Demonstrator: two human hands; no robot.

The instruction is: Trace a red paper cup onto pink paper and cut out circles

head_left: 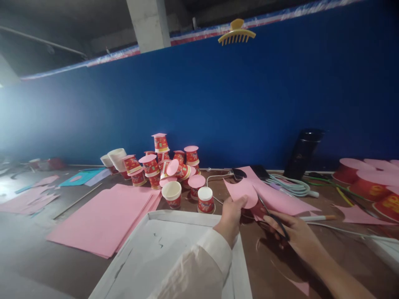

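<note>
My left hand pinches a sheet of pink paper by its near edge, thumb on top; the sheet has a curved, partly cut outline. In my right hand is a pair of scissors with dark handles, fingers wrapped round the loops. Its blades meet the right side of the pink paper. Behind them a larger pink sheet lies curled on the table. A white-topped red paper cup stands just left of my left hand, with an open paper cup beside it.
A shallow white box lid lies under my left sleeve. Stacked pink sheets are on the left. Several red cups with pink tops are piled at the back. A black flask, coiled cable and large red tubs stand right.
</note>
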